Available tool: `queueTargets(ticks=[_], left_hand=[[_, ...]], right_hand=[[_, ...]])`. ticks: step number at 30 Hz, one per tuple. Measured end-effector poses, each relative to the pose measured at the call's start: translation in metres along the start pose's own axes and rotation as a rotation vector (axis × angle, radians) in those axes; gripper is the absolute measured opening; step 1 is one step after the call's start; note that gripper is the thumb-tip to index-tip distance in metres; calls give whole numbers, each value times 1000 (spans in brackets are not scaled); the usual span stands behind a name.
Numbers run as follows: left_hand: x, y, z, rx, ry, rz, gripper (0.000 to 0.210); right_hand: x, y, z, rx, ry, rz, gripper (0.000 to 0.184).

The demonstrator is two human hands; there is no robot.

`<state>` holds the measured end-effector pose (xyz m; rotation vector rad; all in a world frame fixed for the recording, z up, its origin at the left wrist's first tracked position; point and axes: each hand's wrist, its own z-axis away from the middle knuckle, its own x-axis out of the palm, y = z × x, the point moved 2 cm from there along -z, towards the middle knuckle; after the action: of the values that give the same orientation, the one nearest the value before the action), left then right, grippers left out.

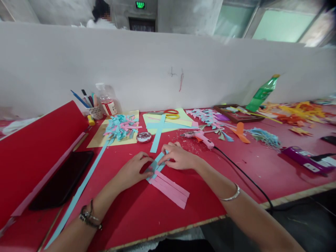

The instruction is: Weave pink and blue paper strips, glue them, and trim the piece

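Observation:
A light blue paper strip lies aslant on the red table, with pink paper strips side by side across its near end. My left hand holds the blue strip's lower left part between curled thumb and fingers, close to where blue and pink meet. At the strip's upper right end, my right hand grips it with bent fingers. Part of the strip is hidden under the fingertips. Just beyond the hands rests another blue paper strip, its far end over yellow and green paper sheets.
A pink glue gun lies right of my hands, its black cord running off the front edge. Scissors, a cut-paper pile, a black phone-like slab, a green bottle and a purple power strip surround the work.

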<state>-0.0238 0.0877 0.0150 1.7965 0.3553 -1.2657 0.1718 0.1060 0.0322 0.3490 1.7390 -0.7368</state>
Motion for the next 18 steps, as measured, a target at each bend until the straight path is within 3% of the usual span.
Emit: queueTargets(ticks=[5,9,15,18], left_hand=[[0,-1,0,-3,5,-14,33],[1,-2,1,-5,8,-21,33],[0,-1,0,32,20,-18,30],[-1,-2,-1,41,13,-5,31]], right_hand=[[-2,10,1,100,108,85,23],[-1,-2,-2,80,124,30,24],[1,-20,-2,-34,-11,-78,21],[2,-19,-1,-87,-136,-80,35]])
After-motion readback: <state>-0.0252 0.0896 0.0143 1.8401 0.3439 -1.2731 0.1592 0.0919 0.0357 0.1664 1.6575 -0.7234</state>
